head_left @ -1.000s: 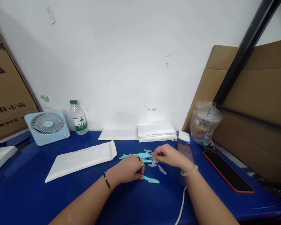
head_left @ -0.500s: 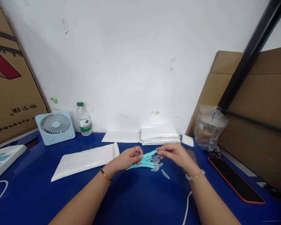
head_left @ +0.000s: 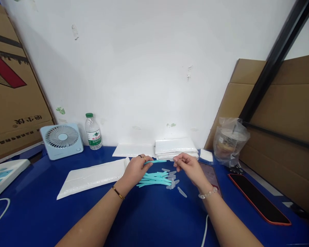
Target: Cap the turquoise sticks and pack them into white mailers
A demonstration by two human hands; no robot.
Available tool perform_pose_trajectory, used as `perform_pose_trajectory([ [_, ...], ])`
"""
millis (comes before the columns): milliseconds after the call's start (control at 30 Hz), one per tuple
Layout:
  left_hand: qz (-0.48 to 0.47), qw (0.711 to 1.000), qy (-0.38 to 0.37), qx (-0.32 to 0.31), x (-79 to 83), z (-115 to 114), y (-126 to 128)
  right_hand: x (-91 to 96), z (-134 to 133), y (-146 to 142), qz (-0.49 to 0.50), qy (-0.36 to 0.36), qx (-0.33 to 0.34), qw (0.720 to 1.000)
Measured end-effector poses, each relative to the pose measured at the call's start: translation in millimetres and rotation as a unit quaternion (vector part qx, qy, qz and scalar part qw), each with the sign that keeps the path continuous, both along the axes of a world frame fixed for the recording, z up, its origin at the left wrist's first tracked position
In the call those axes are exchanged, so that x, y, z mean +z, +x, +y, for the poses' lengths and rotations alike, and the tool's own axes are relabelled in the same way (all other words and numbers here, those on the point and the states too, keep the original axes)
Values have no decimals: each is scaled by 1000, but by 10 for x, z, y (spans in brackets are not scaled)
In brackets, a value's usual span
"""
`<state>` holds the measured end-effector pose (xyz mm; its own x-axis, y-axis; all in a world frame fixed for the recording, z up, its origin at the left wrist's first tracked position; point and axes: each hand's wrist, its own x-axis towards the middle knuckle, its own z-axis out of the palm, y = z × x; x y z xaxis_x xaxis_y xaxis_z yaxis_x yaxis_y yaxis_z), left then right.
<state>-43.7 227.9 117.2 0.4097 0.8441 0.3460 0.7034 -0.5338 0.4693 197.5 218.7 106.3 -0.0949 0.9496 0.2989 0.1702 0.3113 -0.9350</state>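
Note:
My left hand is closed in a pinch around one end of a thin turquoise stick, which looks like an eyebrow razor. The stick points right, level, above a loose pile of similar turquoise eyebrow razors on the blue table. To the right of that pile lie several small translucent caps. My right hand is a short gap from the stick's free end, thumb and fingertips pressed together. Whatever is between those fingertips, if anything, is too small to make out.
A white padded mailer lies at left, with a stack of mailers by the wall. Around them are a blue fan, a water bottle, a bagged drink cup, a red-edged phone and a power strip.
My left hand has lifted the eyebrow razor up and away from the pile. My right hand has come off its tip, leaving a gap, and its fingers are curled more tightly.

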Motion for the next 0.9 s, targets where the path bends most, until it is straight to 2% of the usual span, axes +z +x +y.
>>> perform_pose_trajectory([
  [333,-18,1000,-17,-17,-3,-18,8,-26,-14,-70,-3,-13,46,999],
  [533,-14,999,-32,-41,-93,-24,80,-87,-3,-119,-46,-38,108,992],
  [600,-13,1000,5,-4,-119,-51,124,-108,45,-58,-72,-24,87,993],
  [700,-4,998,55,23,-165,-98,168,-164,166,82,-107,25,-27,994],
  [800,53,997,7,-51,-258,-101,165,-262,290,181,-166,49,-103,980],
  [900,114,984,-40,-134,-360,-53,135,-374,367,189,-210,40,-94,972],
])
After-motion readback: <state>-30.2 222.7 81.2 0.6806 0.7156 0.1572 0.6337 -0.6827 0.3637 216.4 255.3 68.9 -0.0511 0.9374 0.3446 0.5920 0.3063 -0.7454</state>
